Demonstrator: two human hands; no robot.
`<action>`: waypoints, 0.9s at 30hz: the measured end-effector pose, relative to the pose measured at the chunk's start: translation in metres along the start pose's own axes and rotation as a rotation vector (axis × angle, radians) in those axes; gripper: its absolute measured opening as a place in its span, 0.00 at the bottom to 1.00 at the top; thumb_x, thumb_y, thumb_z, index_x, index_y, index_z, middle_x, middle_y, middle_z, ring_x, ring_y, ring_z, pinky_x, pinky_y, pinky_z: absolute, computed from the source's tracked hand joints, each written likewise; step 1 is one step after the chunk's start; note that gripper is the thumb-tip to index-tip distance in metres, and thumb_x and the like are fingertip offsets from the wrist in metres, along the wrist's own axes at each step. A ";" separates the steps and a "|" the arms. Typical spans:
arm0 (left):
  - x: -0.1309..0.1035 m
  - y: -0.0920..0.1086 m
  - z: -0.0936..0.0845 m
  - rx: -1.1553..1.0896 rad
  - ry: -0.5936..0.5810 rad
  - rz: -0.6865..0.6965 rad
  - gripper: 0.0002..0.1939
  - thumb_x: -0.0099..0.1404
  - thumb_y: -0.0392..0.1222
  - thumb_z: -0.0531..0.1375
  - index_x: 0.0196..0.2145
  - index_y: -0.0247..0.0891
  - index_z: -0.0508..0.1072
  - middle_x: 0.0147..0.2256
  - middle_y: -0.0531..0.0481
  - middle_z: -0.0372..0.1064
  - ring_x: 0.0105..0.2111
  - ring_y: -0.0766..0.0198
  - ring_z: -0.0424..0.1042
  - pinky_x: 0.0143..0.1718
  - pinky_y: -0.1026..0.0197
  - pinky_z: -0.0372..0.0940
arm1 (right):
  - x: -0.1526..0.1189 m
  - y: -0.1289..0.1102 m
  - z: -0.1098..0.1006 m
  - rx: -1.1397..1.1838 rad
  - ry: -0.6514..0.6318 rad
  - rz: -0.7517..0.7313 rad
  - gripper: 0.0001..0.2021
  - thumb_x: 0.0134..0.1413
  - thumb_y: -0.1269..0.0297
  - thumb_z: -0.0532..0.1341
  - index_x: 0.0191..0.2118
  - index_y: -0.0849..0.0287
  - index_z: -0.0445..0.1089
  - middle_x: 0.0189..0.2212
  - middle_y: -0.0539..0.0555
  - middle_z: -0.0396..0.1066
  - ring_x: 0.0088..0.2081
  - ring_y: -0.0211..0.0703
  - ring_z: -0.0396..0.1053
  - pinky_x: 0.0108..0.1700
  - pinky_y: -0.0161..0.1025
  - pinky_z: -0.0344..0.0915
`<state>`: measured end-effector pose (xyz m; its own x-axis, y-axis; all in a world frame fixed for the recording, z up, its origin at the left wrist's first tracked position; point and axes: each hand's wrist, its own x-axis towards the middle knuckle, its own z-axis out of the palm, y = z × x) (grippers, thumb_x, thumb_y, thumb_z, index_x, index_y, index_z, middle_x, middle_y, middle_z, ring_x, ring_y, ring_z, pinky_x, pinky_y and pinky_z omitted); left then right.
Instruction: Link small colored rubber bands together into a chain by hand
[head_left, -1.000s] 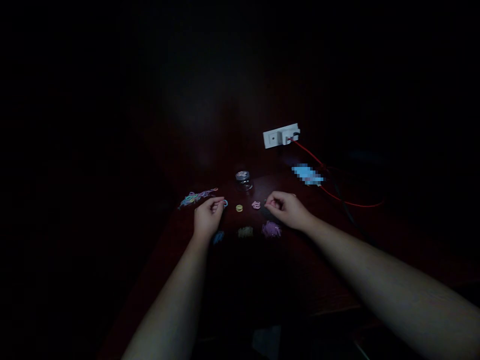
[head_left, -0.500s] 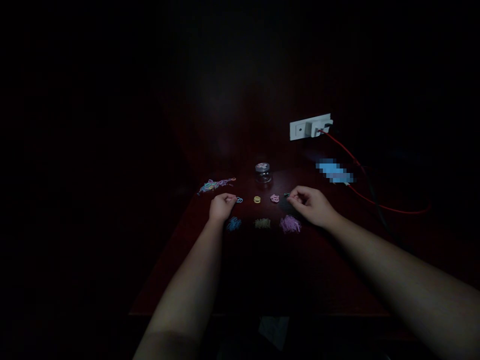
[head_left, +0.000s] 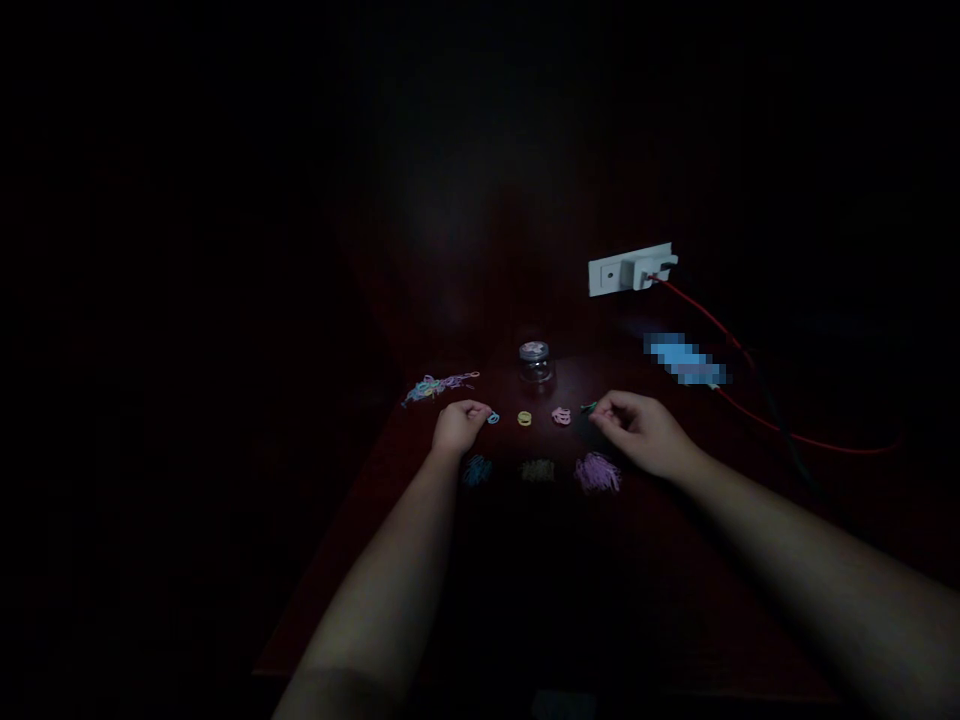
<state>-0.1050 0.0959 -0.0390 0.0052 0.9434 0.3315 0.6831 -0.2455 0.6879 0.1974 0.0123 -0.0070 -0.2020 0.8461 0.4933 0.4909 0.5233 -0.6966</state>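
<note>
My left hand is closed in a pinch, its fingertips at a small cluster of blue rubber bands on the table. On the right, my right hand pinches green rubber bands, which poke out past the fingertips. Between the hands lie small groups of yellow rubber bands and pink rubber bands. Closer to me are larger piles of dark blue bands, dull yellowish bands and purple bands.
A clear lidded jar stands behind the bands. Mixed bands lie at the far left of the dark red table. A wall socket holds a plug with a red cable running to a blurred-out bright object.
The whole view has shifted, so everything sits slightly lower and further right. Both hands keep nearly the same places beside the blue and green bands.
</note>
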 end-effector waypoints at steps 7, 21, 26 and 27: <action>0.003 -0.002 -0.005 0.090 0.110 -0.032 0.13 0.64 0.46 0.54 0.37 0.39 0.77 0.36 0.49 0.76 0.36 0.63 0.74 0.41 0.64 0.65 | 0.000 0.004 0.000 -0.009 -0.002 0.014 0.11 0.54 0.58 0.58 0.29 0.61 0.67 0.21 0.48 0.60 0.24 0.35 0.57 0.26 0.33 0.55; 0.058 -0.030 -0.004 0.320 0.156 -0.060 0.15 0.59 0.39 0.57 0.45 0.41 0.73 0.46 0.42 0.70 0.47 0.55 0.68 0.52 0.53 0.60 | 0.003 0.002 0.000 0.063 0.036 0.015 0.10 0.53 0.59 0.58 0.27 0.61 0.66 0.20 0.48 0.59 0.23 0.34 0.55 0.24 0.33 0.54; 0.080 -0.035 -0.002 0.479 0.134 0.016 0.16 0.61 0.44 0.56 0.46 0.43 0.75 0.45 0.41 0.70 0.47 0.53 0.67 0.53 0.54 0.58 | 0.004 0.001 0.001 0.062 0.026 0.046 0.10 0.53 0.59 0.59 0.27 0.61 0.66 0.20 0.48 0.59 0.23 0.34 0.55 0.25 0.33 0.54; 0.083 -0.037 -0.001 0.497 0.124 0.017 0.16 0.61 0.45 0.56 0.45 0.43 0.75 0.44 0.41 0.70 0.47 0.53 0.67 0.52 0.54 0.59 | 0.004 0.001 0.000 0.064 0.026 0.053 0.10 0.53 0.59 0.59 0.26 0.61 0.66 0.20 0.48 0.59 0.23 0.34 0.55 0.25 0.33 0.54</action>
<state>-0.1305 0.1833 -0.0361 -0.0463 0.8993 0.4349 0.9487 -0.0967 0.3011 0.1965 0.0160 -0.0056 -0.1551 0.8702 0.4677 0.4446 0.4843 -0.7536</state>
